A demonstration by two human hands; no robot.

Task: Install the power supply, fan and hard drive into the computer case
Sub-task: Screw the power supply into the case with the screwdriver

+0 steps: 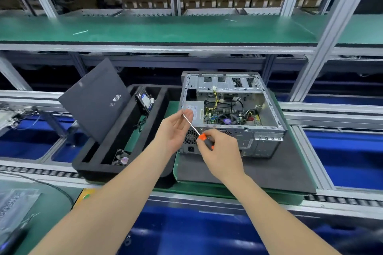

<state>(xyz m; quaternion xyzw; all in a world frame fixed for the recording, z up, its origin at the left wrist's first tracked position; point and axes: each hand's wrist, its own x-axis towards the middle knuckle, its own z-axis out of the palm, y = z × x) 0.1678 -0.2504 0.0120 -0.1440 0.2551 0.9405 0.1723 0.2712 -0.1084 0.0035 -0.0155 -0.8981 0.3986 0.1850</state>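
Two bare forearms reach forward and meet in front of the case. Right hand (219, 151) palm down, grip wrapped round the handle of one orange-and-black-handled screwdriver (205, 138), shaft slanting up-left. Left hand (176, 128) palm up, thumb and fingertips pinching the shaft's tip. One silver metal computer case (261, 143), open side up, on dark grey mat (269, 167). One grey boxy power supply (195, 112) inside case, near-left corner. One hard drive (144, 99) on edge at far end of black foam tray (91, 168), left of case. One small fan (121, 158) at tray's near end. One black side panel (93, 99) leans on tray.
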